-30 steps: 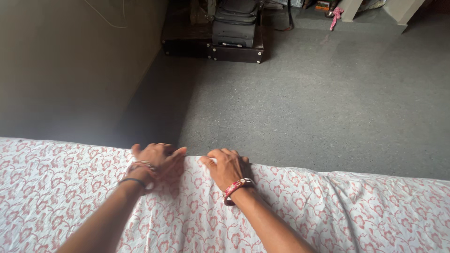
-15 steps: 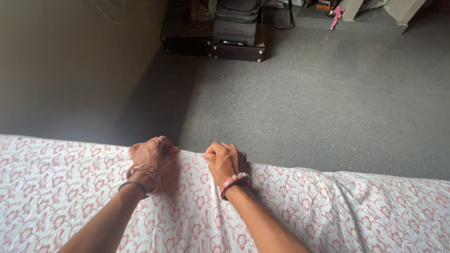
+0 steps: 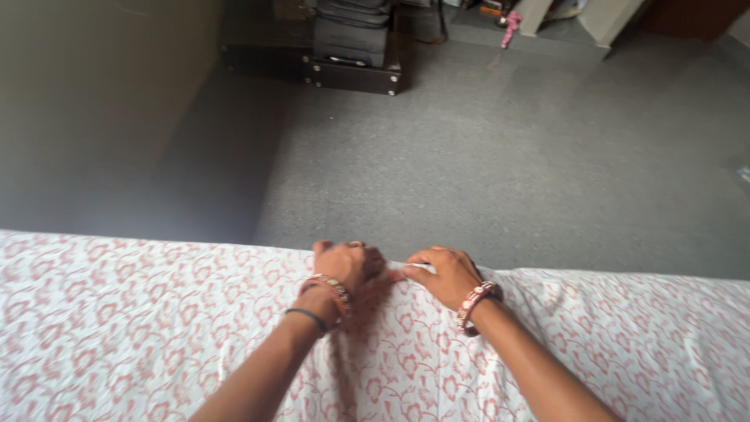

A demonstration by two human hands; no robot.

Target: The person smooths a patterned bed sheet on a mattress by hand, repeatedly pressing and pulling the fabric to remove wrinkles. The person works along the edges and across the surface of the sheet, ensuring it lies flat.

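Observation:
A white sheet with a pink floral print (image 3: 141, 328) covers a bed across the bottom of the head view. My left hand (image 3: 348, 264) rests at the sheet's far edge, fingers curled over the cloth, with bangles on the wrist. Close to its right, my right hand (image 3: 444, 273) pinches the same edge between thumb and fingers; a red and white bangle sits on that wrist. The two hands nearly touch. Both forearms reach up from the bottom of the frame.
Grey speckled floor (image 3: 500, 172) lies beyond the bed. A dark low platform (image 3: 312, 70) with a black suitcase (image 3: 350, 35) on it stands at the top, beside a plain wall (image 3: 94, 101) on the left. Small pink item (image 3: 512, 19) and pale furniture legs at top right.
Both hands slid to the right along the sheet's edge and came closer together. The left hand's fingers went from spread to curled on the cloth. The view shifted too.

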